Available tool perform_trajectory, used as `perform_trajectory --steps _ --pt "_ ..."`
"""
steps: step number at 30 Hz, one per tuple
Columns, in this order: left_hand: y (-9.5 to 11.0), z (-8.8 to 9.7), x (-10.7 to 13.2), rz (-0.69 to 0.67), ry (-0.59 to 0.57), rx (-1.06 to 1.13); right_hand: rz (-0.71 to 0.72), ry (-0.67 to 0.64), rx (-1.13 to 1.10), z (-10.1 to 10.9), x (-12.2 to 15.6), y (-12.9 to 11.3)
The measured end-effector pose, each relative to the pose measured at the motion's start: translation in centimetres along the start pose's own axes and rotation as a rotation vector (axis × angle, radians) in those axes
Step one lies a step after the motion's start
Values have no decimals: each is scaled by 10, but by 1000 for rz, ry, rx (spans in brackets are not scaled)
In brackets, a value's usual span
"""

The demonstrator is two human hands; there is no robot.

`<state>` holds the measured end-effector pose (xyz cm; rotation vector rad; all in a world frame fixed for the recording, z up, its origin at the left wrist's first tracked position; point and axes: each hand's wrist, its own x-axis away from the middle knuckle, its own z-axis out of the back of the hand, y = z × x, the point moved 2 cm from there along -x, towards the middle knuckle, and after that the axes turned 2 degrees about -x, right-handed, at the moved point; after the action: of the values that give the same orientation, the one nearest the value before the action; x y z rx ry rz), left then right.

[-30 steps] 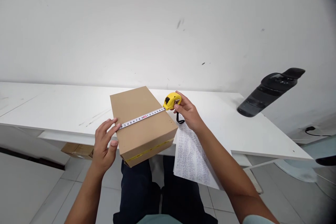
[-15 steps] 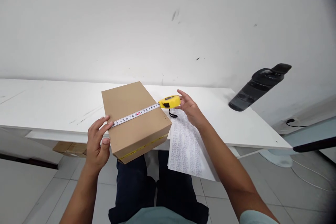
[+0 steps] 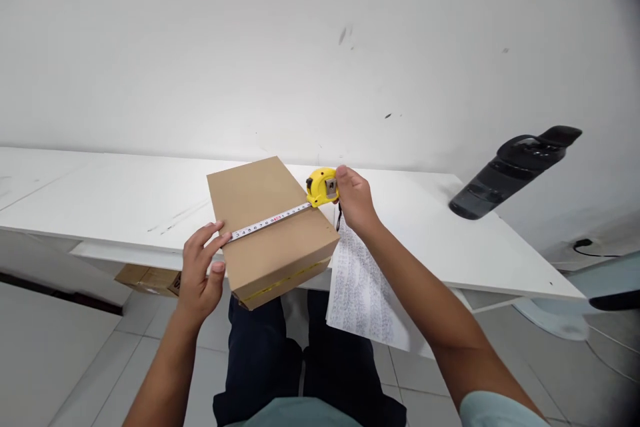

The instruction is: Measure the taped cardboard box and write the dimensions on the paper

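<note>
A closed cardboard box [image 3: 255,193] lies at the table's front edge, partly overhanging it. The white blade of a yellow tape measure [image 3: 323,187] stretches across its top. My left hand [image 3: 203,270] is at the box's left edge, with fingertips pinning the blade's end there and the thumb apart. At the box's right edge my right hand [image 3: 356,197] is closed around the tape measure's case, its thumb on the near side. The case stands on edge, a metal clip facing me. A black wrist strap hangs below it.
Sheets of paper with dense markings [image 3: 363,287] hang over the front edge of the white table [image 3: 115,193], under my right forearm. A dark bottle [image 3: 510,177] appears tilted at the right. Another cardboard box [image 3: 147,279] is below the table at left. A wall stands behind.
My right hand has gone from loosely spread fingers to a closed grip on the tape measure's case. The case has turned, showing its clip side. The whole view has shifted slightly.
</note>
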<state>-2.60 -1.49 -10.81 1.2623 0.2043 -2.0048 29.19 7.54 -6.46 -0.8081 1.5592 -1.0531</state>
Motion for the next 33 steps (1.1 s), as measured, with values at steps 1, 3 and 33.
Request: perform_trajectory --steps 1,3,33 --pt "2 -3 -1 -11 -12 -4 11 -43 17 -7 -2 -7" --pt "6 -9 -2 -21 -31 4 98 -182 92 -23 -2 -25" --pt "52 -31 -7 65 189 160 -340 -117 1055 126 -28 71"
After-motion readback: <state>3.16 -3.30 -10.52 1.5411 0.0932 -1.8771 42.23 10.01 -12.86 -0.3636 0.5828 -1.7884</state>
